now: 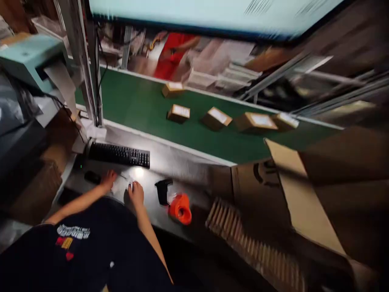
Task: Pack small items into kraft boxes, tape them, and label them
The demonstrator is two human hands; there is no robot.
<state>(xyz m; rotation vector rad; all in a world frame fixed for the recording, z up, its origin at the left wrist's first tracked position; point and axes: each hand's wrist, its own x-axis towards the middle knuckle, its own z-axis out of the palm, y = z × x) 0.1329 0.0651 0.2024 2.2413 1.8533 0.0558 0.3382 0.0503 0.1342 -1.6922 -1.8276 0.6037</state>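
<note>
My left hand [109, 181] is closed at the left edge of a small whitish, translucent packet [120, 186] low over the metal workbench [179, 160]. At the packet's right side, my right hand [136, 193] has its fingers closed, with a bit of white showing at the fingertips. Blur hides what kind of packet it is. A black computer mouse [92, 177] lies just left of my left hand. Behind both hands is a black keyboard [120, 154]. To the right of my right hand rests a tape dispenser with a black handle and orange body [180, 209].
Beyond the bench runs a green conveyor belt [130, 97] carrying several labelled cardboard boxes [216, 118]. A label printer [33, 56] stands at left, and a monitor [212, 16] hangs above. Open cartons [258, 182] and a row of cardboard edges [252, 243] occupy the right. A person in red [172, 56] is across the belt.
</note>
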